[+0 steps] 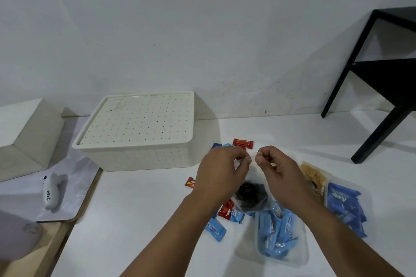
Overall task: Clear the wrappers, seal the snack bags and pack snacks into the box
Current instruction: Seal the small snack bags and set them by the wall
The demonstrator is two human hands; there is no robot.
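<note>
The white tabletop (139, 209) carries a cream lidded box (137, 128), closed, beyond and to the left of the fingers. A clear bag of blue packets (279, 231) lies just below the fingers; a second one (344, 207) lies to their right. The left hand (221, 173) and right hand (279, 171) each pinch the top edge of a clear snack bag (252, 195) with dark pieces inside, hanging beneath curled fingers (258, 159). A red packet (243, 143) lies just beyond them.
</note>
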